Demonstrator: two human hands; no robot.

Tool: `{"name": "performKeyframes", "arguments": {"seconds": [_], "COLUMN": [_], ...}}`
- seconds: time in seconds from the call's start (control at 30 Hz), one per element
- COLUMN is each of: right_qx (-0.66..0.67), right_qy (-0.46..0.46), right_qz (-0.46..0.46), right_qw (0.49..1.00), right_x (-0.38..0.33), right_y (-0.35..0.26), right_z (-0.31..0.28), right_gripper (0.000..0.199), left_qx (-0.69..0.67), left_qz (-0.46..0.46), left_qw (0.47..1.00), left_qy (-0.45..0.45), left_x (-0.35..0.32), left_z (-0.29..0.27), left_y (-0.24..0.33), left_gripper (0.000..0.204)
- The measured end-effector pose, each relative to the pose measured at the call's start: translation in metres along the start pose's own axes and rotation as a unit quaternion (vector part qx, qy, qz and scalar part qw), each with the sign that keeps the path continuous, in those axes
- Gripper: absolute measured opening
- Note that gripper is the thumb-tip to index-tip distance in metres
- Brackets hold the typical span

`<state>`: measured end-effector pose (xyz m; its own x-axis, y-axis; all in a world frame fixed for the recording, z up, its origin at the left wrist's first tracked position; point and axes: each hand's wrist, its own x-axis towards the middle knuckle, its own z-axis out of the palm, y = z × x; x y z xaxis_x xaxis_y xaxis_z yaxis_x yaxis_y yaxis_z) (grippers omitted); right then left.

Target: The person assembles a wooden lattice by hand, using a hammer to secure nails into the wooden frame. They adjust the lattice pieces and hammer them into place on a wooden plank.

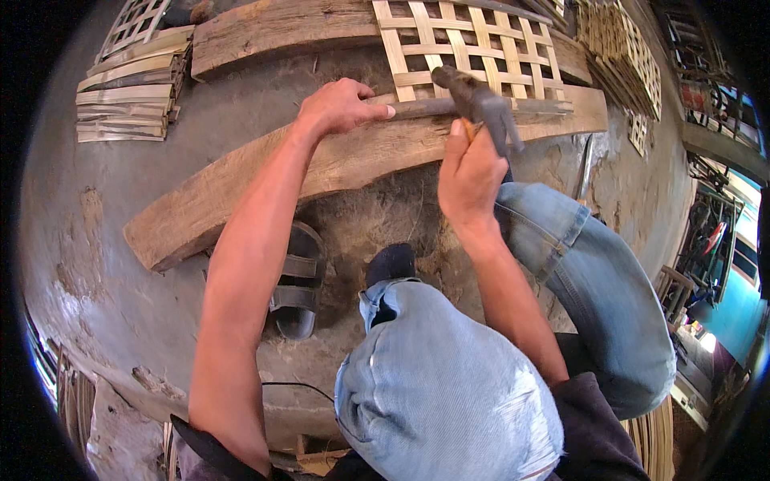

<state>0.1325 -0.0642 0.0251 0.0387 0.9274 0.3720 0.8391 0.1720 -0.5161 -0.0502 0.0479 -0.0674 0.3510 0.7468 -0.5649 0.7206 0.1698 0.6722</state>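
My right hand (pixel 472 180) is closed around the handle of a hammer (pixel 489 112). Its dark metal head is smeared by motion over the near edge of a woven bamboo panel (pixel 453 40). This panel is an open lattice of pale flat strips, lying across two thick wooden beams. Along its near edge runs a darker bamboo strip (pixel 423 107), resting on the nearer beam (pixel 345 156). My left hand (pixel 345 110) pinches the left end of that strip between thumb and fingers. Whether the hammer touches the strip I cannot tell.
The farther wooden beam (pixel 281 36) lies behind. Stacked bamboo pieces (pixel 128 96) are at the far left, and more lattice panels (pixel 622 52) are stacked at the far right. A sandal (pixel 297 284) lies on the worn concrete floor (pixel 120 321), close to my jeans-covered knee (pixel 449 377).
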Motion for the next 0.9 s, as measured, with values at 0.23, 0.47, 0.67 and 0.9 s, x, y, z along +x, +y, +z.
{"name": "performKeyframes", "arguments": {"seconds": [0.23, 0.47, 0.67, 0.9], "right_qx": [0.031, 0.013, -0.022, -0.080], "right_qy": [-0.081, -0.105, -0.222, -0.266], "right_qz": [0.071, 0.086, 0.128, 0.129], "right_qw": [0.994, 0.991, 0.967, 0.952], "right_x": [0.012, 0.005, 0.015, 0.019], "right_y": [-0.015, 0.001, 0.005, 0.007], "right_z": [-0.011, 0.004, 0.007, 0.011], "right_gripper": [0.024, 0.024, 0.026, 0.026], "left_qx": [0.030, 0.033, 0.001, 0.010], "left_qz": [0.034, 0.011, 0.007, -0.009], "left_qw": [0.997, 0.999, 1.000, 1.000], "left_qy": [0.064, 0.032, 0.020, 0.001], "left_x": [-0.007, -0.008, -0.006, -0.006], "left_z": [0.006, 0.004, 0.001, -0.001], "left_y": [-0.007, -0.005, 0.000, -0.002], "left_gripper": [0.065, 0.065, 0.065, 0.065]}}
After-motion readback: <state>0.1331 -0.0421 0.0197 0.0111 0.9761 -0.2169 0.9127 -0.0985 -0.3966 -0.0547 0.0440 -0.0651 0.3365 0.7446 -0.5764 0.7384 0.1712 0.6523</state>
